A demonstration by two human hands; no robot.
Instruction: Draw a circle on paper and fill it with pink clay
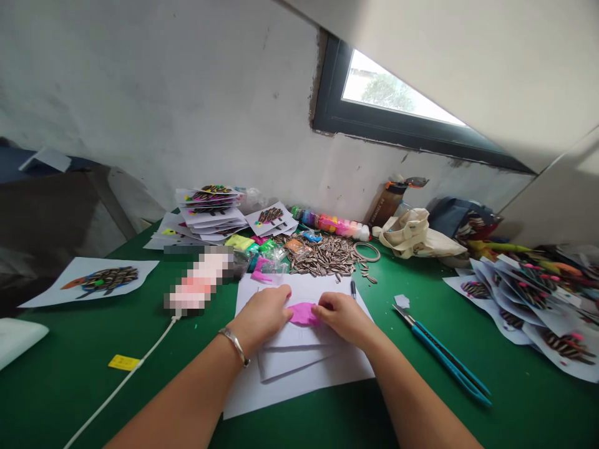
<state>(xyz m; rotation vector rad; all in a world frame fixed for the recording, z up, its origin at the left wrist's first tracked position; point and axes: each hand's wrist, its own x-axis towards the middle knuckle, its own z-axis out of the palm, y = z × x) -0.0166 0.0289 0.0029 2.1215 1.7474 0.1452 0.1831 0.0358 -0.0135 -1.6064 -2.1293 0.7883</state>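
Note:
A flattened piece of bright pink modelling clay [304, 314] lies on white paper sheets [299, 362] in front of me. My left hand [267, 313] has its fingers curled, with thumb and fingertips on the clay's left edge. At the right edge, my right hand [340, 317] pinches the clay between thumb and bent index finger. The undersides of both hands are hidden. A dark pen [353, 289] rests just beyond my right hand. Past the paper is a spread of striped sunflower seeds [327, 254], with small packets of coloured clay [269, 251] beside it.
Blue-handled tweezers [452, 358] and a paper scrap [401, 302] lie to the right. Stacks of seed-decorated sheets stand at back left [210, 218] and far right [528, 305]. A white cable [121, 380] runs to a pixelated object [199, 280]. A bottle [387, 202] and cloth bag [412, 234] stand behind.

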